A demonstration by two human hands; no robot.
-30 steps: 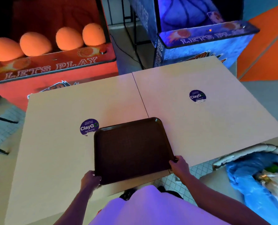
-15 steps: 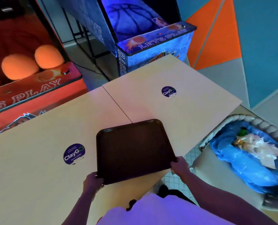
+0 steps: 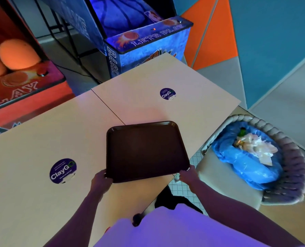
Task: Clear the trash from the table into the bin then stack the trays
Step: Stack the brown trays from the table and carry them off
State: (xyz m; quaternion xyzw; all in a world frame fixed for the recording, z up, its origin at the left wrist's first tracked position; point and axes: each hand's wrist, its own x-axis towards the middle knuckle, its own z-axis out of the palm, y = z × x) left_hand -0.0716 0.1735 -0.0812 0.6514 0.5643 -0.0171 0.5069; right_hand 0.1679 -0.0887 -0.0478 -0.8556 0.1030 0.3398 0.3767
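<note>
Over the table [image 3: 41, 139], a dark, bare, rounded-cornered tray [image 3: 146, 150].

Two glowing arcade basketball cabinets are standing on the far side: a blue one [image 3: 148, 40] lettered "LETS PLAY" and a red-orange one [image 3: 18, 82]. Slanted orange, teal and grey wall panels [image 3: 219, 32] are catching dim purple light above pale gridded floor tiles [image 3: 187, 186].
</note>
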